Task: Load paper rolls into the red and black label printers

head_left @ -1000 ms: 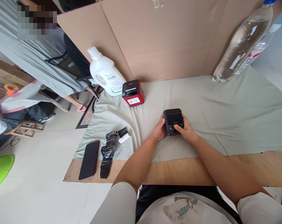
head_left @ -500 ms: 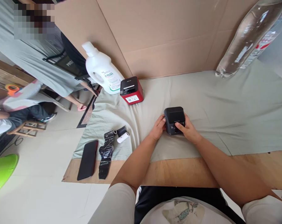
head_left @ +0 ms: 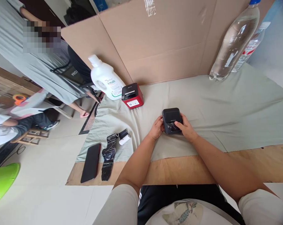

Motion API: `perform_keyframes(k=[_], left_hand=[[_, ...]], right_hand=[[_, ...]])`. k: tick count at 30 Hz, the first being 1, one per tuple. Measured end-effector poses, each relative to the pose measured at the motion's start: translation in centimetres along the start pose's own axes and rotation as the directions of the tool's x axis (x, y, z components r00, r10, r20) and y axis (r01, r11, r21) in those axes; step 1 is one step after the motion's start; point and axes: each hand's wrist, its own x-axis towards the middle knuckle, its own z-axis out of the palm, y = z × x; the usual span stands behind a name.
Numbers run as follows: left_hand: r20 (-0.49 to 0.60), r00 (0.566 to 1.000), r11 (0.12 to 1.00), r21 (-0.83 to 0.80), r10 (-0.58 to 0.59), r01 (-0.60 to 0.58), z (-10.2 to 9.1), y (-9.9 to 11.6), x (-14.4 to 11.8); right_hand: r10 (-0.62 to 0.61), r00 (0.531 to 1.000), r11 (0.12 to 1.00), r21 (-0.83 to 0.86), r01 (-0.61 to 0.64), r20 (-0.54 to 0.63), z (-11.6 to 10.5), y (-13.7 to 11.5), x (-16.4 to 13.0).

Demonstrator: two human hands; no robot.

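Black printer sits upright, front facing the person, between both hands.

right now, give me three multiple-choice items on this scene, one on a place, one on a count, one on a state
1. Where is the red printer?
A. beside the white jug
B. on the black phone
C. under the cloth

2. How many clear bottles stand by the cardboard?
A. one
B. two
C. four

3. How is the black printer held?
A. between both hands
B. untouched
C. lifted overhead

Answers:
1 A, it sits just right of the jug.
2 B, a large bottle and a smaller bottle.
3 A, left hand and right hand grip its sides.
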Motion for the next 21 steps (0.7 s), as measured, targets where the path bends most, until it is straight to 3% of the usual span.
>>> perform_keyframes(k=[3, 8, 13, 15, 17, 19, 21], left_hand=[[0.05, 0.999, 1.0, 0.011, -0.011, 0.011, -0.2, -0.1, -0.2], [0.173, 0.98, 0.987, 0.14, -0.098, 0.074, -0.6, -0.2, -0.9], [0.221, 0.97, 0.964, 0.263, -0.097, 0.037, 0.1, -0.1, -1.6], [0.155, 0.988, 0.933, 0.356, -0.001, -0.054, 0.6, 0.0, -1.9], [0.067, 0.981, 0.853, 0.486, 0.18, -0.19, 1.2, 0.4, -2.2], [0.022, 0.93, 0.737, 0.604, 0.367, -0.305, 1.7, 1.0, -2.7], [0.045, 0.889, 0.651, 0.664, 0.457, -0.368, 2.3, 1.8, -3.2]], right_hand=[[-0.039, 0.996, 0.997, -0.064, 0.035, -0.076, -0.3, -0.3, -0.1], [-0.108, 0.972, 0.994, -0.033, 0.103, -0.209, -1.3, -1.3, 0.3], [0.0, 0.97, 0.997, -0.07, -0.018, -0.243, -2.2, -1.0, 0.9], [-0.004, 0.96, 0.987, -0.156, -0.041, -0.28, -2.4, -0.6, 1.1], [-0.027, 0.944, 0.968, -0.245, -0.058, -0.328, -2.6, -0.2, 1.4], [-0.038, 0.932, 0.958, -0.278, -0.068, -0.362, -2.6, 0.2, 1.6], [-0.06, 0.931, 0.963, -0.266, -0.041, -0.359, -2.6, 0.5, 1.7]])
